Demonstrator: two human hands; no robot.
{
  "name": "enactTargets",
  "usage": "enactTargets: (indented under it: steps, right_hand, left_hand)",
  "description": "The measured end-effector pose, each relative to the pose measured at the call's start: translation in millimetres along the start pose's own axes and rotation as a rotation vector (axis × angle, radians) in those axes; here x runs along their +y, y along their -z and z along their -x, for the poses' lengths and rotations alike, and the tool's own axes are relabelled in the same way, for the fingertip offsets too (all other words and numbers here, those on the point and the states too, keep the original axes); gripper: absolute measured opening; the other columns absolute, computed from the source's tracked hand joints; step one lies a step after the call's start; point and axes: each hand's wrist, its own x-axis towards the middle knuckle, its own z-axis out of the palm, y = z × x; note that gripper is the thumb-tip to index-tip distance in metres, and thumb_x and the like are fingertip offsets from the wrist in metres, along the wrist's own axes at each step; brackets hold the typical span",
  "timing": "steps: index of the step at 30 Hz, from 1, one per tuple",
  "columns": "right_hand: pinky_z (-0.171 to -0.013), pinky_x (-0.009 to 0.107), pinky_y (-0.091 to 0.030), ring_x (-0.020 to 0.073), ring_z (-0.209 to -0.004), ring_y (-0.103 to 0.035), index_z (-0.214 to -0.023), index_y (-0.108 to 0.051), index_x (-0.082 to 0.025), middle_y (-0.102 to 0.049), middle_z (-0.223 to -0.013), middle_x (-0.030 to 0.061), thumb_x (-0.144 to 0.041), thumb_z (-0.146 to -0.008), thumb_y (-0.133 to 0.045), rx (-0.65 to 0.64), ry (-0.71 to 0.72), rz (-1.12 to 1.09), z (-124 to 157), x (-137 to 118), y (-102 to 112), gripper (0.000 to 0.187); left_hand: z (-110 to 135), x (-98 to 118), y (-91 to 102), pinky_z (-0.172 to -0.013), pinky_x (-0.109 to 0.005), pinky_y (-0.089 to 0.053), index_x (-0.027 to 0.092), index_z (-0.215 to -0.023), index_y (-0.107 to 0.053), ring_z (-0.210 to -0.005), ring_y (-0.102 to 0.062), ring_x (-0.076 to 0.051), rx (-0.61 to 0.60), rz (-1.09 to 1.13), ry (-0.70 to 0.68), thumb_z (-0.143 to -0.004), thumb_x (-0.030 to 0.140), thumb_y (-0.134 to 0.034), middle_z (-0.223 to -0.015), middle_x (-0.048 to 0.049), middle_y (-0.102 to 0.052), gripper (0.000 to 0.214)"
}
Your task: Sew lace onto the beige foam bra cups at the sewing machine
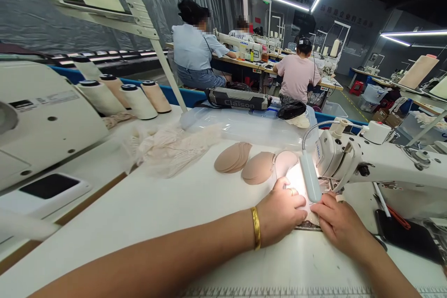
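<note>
At the sewing machine [330, 153], my left hand [284, 209] has its fingers bent and pressed on a pale fabric piece [296, 178], brightly lit by the lamp. My right hand [337, 219] pinches the right edge of that fabric close to the needle area. Fingertips of both hands nearly meet there. The grey lamp head [310, 179] hides the needle and part of the fabric. Just beyond my left hand lie a pinkish rounded piece [284, 162] and two stacks of beige oval pieces [232, 158], [258, 168].
Sheer cream fabric [171, 149] lies left of the ovals, with thread cones [139, 102] behind. A clear plastic bin [237, 123] stands at the back. Right of the machine base are a black phone-like slab [407, 237] and red-handled tool [398, 216]. Co-workers [193, 51] sit ahead.
</note>
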Motion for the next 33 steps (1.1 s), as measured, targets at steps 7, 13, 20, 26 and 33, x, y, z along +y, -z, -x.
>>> enactTargets:
  steps: [7, 13, 20, 26, 33]
  right_hand:
    - [-0.059, 0.029, -0.034, 0.0205, -0.076, -0.052, -0.099, -0.064, -0.022, -0.058, -0.088, 0.0048, -0.005, -0.091, -0.041, 0.058, -0.039, 0.033, -2.2, 5.0, -15.2, 0.029]
    - [-0.055, 0.029, -0.032, 0.0211, -0.076, -0.053, -0.097, -0.061, -0.023, -0.061, -0.09, 0.005, -0.011, -0.095, -0.043, 0.085, -0.075, 0.061, -3.0, 9.0, -24.6, 0.022]
    - [-0.059, 0.03, -0.038, 0.0205, -0.074, -0.056, -0.093, -0.059, -0.024, -0.062, -0.089, 0.0046, -0.012, -0.097, -0.041, 0.127, -0.075, 0.074, -4.8, 9.1, -25.7, 0.022]
    - [-0.062, 0.031, -0.041, 0.0207, -0.076, -0.059, -0.097, -0.061, -0.023, -0.066, -0.096, 0.0069, -0.014, -0.098, -0.042, 0.129, -0.074, 0.07, -6.2, 9.9, -26.0, 0.021]
    - [-0.06, 0.03, -0.039, 0.0212, -0.076, -0.058, -0.101, -0.062, -0.023, -0.063, -0.092, 0.0058, -0.013, -0.098, -0.042, 0.118, -0.076, 0.081, -5.0, 12.1, -27.8, 0.022]
  left_hand:
    - [-11.7, -21.7, 7.1, -0.09, -0.044, -0.035, 0.02, -0.074, -0.065, -0.075, -0.057, -0.018, -0.038, 0.006, -0.014, -0.086, 0.009, -0.058, -0.079, -0.0001, -0.068, 0.018]
    - [-13.9, -38.4, 0.8, -0.101, -0.044, -0.032, 0.024, -0.083, -0.072, -0.087, -0.062, -0.02, -0.075, 0.065, -0.005, -0.087, 0.012, -0.06, -0.098, -0.0007, -0.076, 0.018]
    - [-32.7, -64.4, 21.9, -0.105, -0.045, -0.034, 0.025, -0.102, -0.074, -0.114, -0.062, -0.027, -0.093, 0.03, 0.425, -0.09, 0.01, -0.055, -0.12, -0.0044, -0.073, 0.027]
    - [-59.7, -113.7, 28.1, -0.092, -0.049, -0.04, 0.017, -0.106, -0.068, -0.102, -0.066, -0.035, -0.139, -0.028, 0.848, -0.084, 0.027, -0.071, -0.1, -0.0134, -0.074, 0.024]
    - [-45.9, -117.8, 65.7, -0.071, -0.034, -0.042, 0.022, -0.088, -0.057, -0.082, -0.063, -0.024, -0.058, 0.022, 0.96, -0.094, 0.03, -0.05, -0.081, -0.0035, -0.064, 0.012]
